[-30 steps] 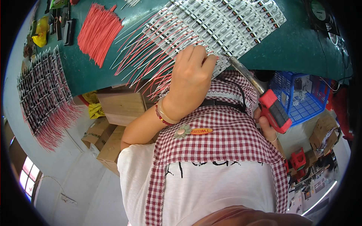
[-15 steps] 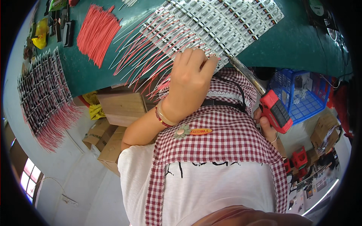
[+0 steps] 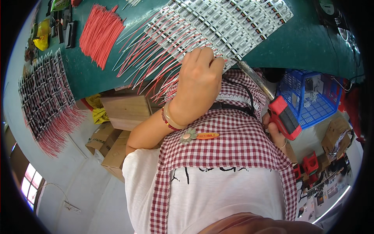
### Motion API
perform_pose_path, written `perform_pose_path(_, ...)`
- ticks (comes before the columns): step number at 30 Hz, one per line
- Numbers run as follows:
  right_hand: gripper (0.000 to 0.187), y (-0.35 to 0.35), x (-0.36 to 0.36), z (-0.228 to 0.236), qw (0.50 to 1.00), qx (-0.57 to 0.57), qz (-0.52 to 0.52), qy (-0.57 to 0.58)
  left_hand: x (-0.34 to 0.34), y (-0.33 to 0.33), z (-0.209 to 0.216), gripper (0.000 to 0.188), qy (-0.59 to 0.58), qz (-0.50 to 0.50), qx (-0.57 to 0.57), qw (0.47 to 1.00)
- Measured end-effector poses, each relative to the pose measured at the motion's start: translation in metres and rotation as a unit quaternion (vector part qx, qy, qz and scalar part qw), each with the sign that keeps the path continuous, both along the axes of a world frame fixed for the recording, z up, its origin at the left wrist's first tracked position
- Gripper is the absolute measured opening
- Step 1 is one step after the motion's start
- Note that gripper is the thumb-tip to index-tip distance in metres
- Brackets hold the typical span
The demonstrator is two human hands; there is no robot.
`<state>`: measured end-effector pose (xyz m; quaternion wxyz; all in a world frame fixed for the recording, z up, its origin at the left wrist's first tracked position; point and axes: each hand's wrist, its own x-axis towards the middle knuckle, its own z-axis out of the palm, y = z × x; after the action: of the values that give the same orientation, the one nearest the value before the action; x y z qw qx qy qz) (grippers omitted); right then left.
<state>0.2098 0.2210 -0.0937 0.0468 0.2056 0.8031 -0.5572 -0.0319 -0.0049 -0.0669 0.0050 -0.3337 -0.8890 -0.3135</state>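
My left hand [image 3: 200,84] is closed in a pinch at the near corner of a panel of small circuit boards [image 3: 249,23]. A bit of red shows at its fingertips, seemingly the end of a wire; the fingers mostly hide it. My right hand [image 3: 276,134], partly covered by the tool, grips a soldering iron [image 3: 286,119] with a red and black handle. The iron's tip meets the panel's corner just right of my left fingertips. Red and white wires [image 3: 150,58] fan out from the panel's left side, some passing behind my left hand.
A bundle of red wires [image 3: 101,37] lies on the green table [image 3: 304,50]. Wired boards [image 3: 46,101] hang over its left edge. Below are a wooden box [image 3: 126,111], cardboard boxes [image 3: 117,156] and, at right, a blue plastic basket [image 3: 317,113].
My left hand has shifted slightly to the right, staying pinched at the panel's corner. The iron's tip has barely moved, and my right hand keeps its hold.
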Motion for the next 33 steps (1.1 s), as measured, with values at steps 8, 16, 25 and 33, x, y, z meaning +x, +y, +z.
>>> perform_pose_path(8,0.022,0.002,-0.009,0.004,0.996,-0.086,0.004,-0.003,-0.002,0.001,0.002,0.009,-0.004,-0.001,-0.022,1.000)
perform_pose_path(16,0.016,0.001,-0.008,-0.005,0.991,0.103,0.080,-0.004,-0.002,0.000,-0.001,0.009,-0.005,-0.001,-0.025,1.000)
perform_pose_path(25,0.028,0.001,-0.011,-0.002,0.998,-0.048,0.024,0.029,-0.001,0.001,-0.003,0.009,-0.006,-0.006,-0.033,0.999)
perform_pose_path(33,0.030,-0.005,-0.009,0.009,0.998,-0.064,-0.017,0.016,-0.003,-0.007,0.002,0.010,0.008,0.006,-0.008,1.000)
